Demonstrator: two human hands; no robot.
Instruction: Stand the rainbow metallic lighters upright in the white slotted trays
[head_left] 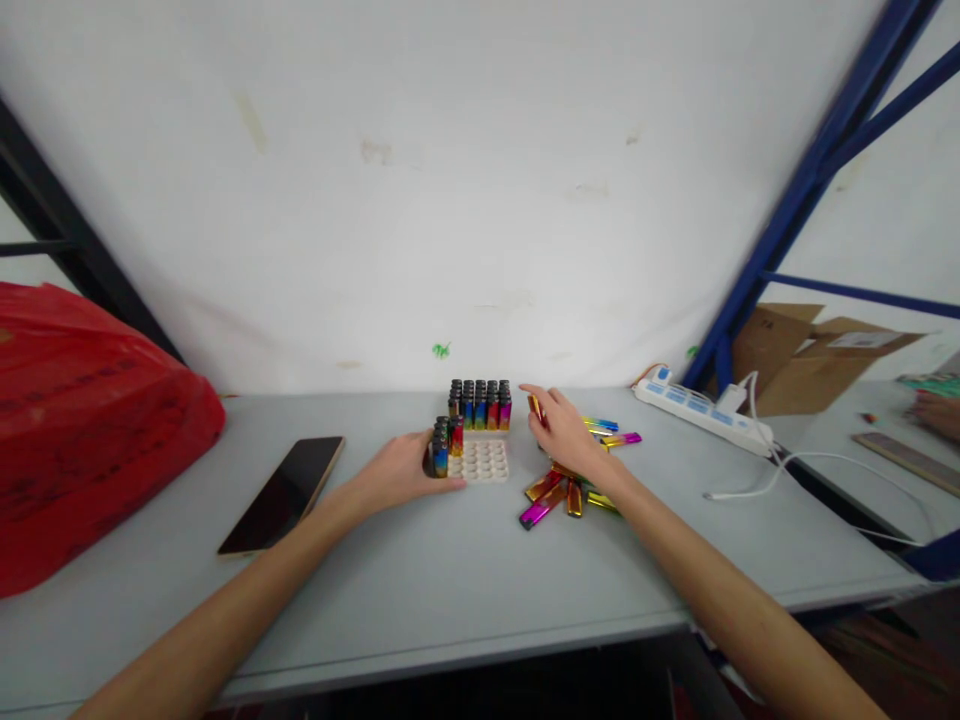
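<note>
A white tray with round holes (484,461) lies on the grey table, with several upright black-topped lighters (440,452) at its left end. My left hand (405,468) is curled round that left end, fingers behind the lighters. Behind the tray stands a block of upright colourful lighters (481,410). Just right of it, my right hand (561,430) pinches a red and gold lighter (535,407) above the table. Loose shiny lighters (546,500) lie in a pile under and beside my right wrist, partly hidden by it.
A dark phone (285,495) lies on the left, near a red plastic bag (90,430). On the right are a white power strip (701,412), a white cable (817,457), blue shelf posts (780,225) and a cardboard box (795,360). Another person's hand (937,412) shows at the far right.
</note>
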